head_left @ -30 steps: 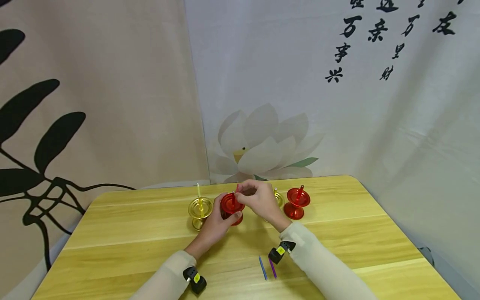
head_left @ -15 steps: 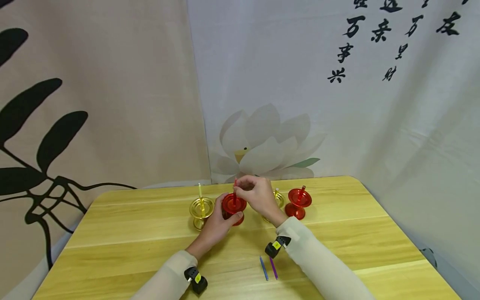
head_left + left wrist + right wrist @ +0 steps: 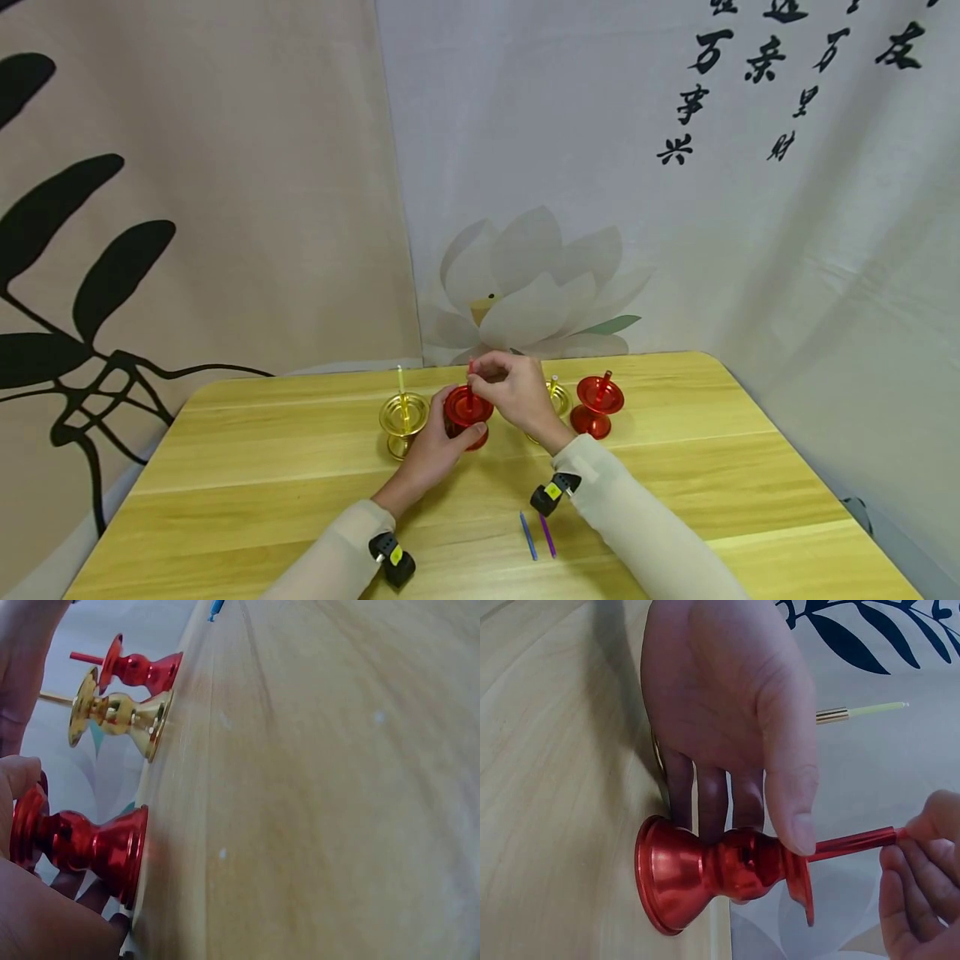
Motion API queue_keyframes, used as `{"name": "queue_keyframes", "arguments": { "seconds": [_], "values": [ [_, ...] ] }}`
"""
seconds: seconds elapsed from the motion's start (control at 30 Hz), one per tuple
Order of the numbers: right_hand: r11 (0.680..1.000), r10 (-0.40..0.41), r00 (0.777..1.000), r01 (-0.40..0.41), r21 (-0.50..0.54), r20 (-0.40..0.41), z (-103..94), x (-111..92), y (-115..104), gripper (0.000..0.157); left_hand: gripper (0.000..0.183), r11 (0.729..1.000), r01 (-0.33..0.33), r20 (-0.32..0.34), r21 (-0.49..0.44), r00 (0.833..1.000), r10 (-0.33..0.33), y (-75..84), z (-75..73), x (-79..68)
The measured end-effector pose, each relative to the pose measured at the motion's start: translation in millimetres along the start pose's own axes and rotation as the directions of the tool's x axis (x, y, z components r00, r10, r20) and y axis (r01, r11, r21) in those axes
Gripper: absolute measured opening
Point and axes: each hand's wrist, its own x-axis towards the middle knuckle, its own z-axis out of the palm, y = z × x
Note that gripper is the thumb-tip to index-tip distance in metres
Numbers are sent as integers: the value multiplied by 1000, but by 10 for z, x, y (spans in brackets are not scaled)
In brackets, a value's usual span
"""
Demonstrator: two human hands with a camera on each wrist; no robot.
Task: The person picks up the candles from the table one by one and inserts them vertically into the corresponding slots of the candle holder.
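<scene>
My left hand [image 3: 438,446] grips a red metal candle holder [image 3: 454,405], its thumb at the dish and the other fingers behind the stem. The holder stands upright on the table. In the right wrist view, a thin red tube [image 3: 855,844] rises from its dish. My right hand [image 3: 513,392] pinches a slim pinkish-red candle [image 3: 471,367] right at the tube's top end; the candle's lower part is hidden by the tube and fingers. Just left stands a gold candle holder [image 3: 392,417] bearing a pale yellow candle [image 3: 401,379].
Right of my hands stand another gold candle holder [image 3: 120,716], partly covered by my right hand in the head view, and a second red candle holder [image 3: 592,423]. A blue candle [image 3: 528,536] and a purple candle [image 3: 548,537] lie near the front of the wooden table [image 3: 247,467].
My right hand has brought the pinkish-red candle slightly left, from beside the red holder's tube to over its top. My left hand keeps its grip on the holder.
</scene>
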Motion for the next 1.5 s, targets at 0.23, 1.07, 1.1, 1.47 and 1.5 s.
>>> {"name": "queue_keyframes", "arguments": {
  "seconds": [0.23, 1.07, 1.1, 1.47, 1.5],
  "values": [
    [1000, -17, 1000, 18, 10, -21, 4, -18, 31, 5, 79, 1000, 13, 4, 29, 1000, -13, 19, 1, 0],
    [996, 59, 996, -54, -69, 71, -379, -519, -91, 9, 69, 972, 25, 6, 232, 1000, -27, 83, 70, -244],
    [996, 61, 994, -55, -72, 85, -409, -575, -89, 10, 69, 972, 26, 11, 235, 1000, -29, 99, 61, -269],
    [986, 127, 957, -93, -137, 261, -549, -1178, 68, 12, 76, 972, 76, 100, 224, 990, -100, 275, 66, -539],
    [984, 125, 952, -82, -161, 280, -548, -1221, 74, 14, 75, 974, 67, 128, 215, 987, -96, 281, 85, -537]
  ]
}}
